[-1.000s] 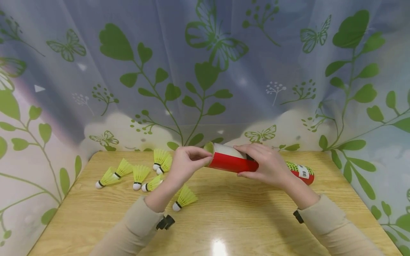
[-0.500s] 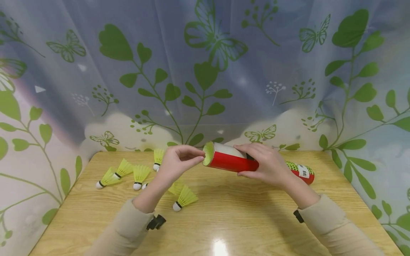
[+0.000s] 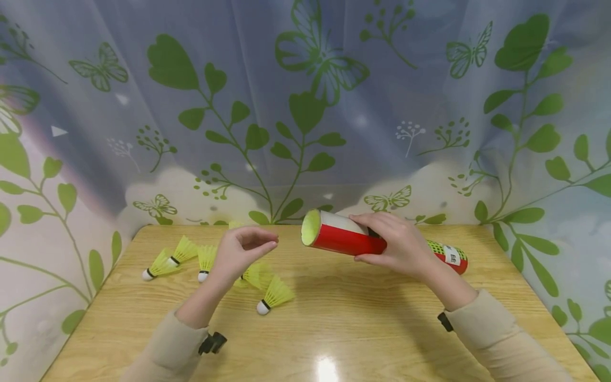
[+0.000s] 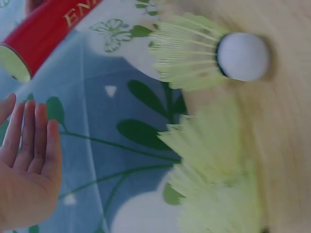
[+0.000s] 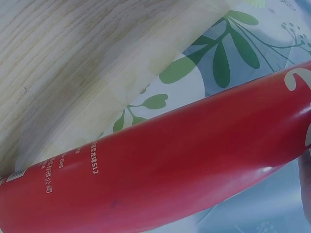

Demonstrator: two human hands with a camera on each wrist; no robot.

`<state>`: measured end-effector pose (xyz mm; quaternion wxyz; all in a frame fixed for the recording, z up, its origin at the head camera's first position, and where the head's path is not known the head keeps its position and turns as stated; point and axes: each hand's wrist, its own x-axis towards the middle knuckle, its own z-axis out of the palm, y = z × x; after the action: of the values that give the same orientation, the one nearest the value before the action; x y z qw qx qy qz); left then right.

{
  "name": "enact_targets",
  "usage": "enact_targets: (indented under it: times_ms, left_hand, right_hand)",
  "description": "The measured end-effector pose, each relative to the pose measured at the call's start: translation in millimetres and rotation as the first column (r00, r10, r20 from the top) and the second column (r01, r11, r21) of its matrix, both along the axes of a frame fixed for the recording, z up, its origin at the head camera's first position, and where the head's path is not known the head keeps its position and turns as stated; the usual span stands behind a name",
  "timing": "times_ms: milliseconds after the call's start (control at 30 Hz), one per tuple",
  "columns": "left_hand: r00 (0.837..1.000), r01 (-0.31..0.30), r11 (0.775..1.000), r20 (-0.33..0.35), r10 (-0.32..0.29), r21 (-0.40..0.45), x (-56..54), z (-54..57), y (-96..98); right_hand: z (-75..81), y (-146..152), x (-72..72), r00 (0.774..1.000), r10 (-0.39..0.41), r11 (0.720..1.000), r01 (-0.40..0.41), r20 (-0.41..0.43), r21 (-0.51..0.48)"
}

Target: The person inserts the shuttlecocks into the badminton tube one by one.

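Note:
My right hand point(image 3: 398, 244) grips a red and white shuttlecock tube point(image 3: 350, 237) around its middle, tilted above the table, its yellowish mouth toward the left. In the right wrist view the tube's red printed side point(image 5: 160, 160) fills much of the frame. Just left of the mouth, apart from it, my left hand point(image 3: 243, 252) hovers with nothing in its fingers; the left wrist view shows these fingers point(image 4: 30, 128) extended. Below and beside that hand lie several yellow shuttlecocks point(image 3: 274, 296) with white heads, some partly hidden behind the hand and wrist.
The shuttlecocks, including one pair at the far left point(image 3: 183, 250), lie on the left half of the wooden table point(image 3: 372, 329). The tube's green-dotted far end point(image 3: 448, 254) sticks out beyond my right hand. A leaf-patterned curtain point(image 3: 305, 175) stands behind the table.
My left hand has drawn back leftward from the tube's mouth, its fingers leaving the rim. The right hand and the tube have hardly moved.

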<state>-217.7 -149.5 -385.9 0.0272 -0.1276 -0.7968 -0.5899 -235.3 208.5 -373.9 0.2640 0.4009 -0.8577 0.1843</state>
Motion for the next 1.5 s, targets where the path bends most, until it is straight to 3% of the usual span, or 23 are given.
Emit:
enact_targets:
  times_ms: [200,433,700,933,1067,1200,1333,1500]
  left_hand:
    - [0.997,0.063,0.996,-0.039,-0.066,-0.066,-0.1,-21.7,-9.7]
    - [0.982,0.169,0.976,-0.064,-0.179,-0.139,-4.2,-47.7,-18.5]
    - [0.962,0.247,0.951,-0.067,-0.263,-0.185,-10.2,-67.0,-20.7]
    - [0.952,0.28,0.926,-0.049,-0.302,-0.252,-15.7,-69.8,-21.4]
    - [0.93,0.33,0.883,-0.048,-0.365,-0.333,-19.0,-70.1,-20.5]
    - [0.915,0.337,0.841,-0.065,-0.399,-0.422,-19.7,-70.6,-19.7]
    - [0.91,0.329,0.814,-0.07,-0.409,-0.478,-19.3,-70.6,-19.9]
    - [0.917,0.307,0.797,-0.062,-0.394,-0.52,-19.1,-70.6,-20.5]
  right_hand:
    - [-0.4,1,-0.2,1.0,-0.001,1.0,0.001,-0.012,0.007]
    - [-0.1,3,0.0,1.0,0.017,1.0,-0.017,-0.004,-0.012]
    - [2.4,5,0.8,0.999,0.048,0.998,-0.049,-0.016,-0.031]
    - [2.3,8,1.0,0.997,0.073,0.996,-0.074,-0.016,-0.04]
    - [3.0,9,2.2,0.997,0.074,0.997,-0.074,-0.009,-0.038]
    - [3.4,10,3.1,0.997,0.075,0.996,-0.075,-0.007,-0.039]
    - [3.3,10,3.2,0.997,0.079,0.996,-0.08,-0.012,-0.044]
    - [2.8,10,3.0,0.996,0.088,0.995,-0.088,-0.015,-0.046]
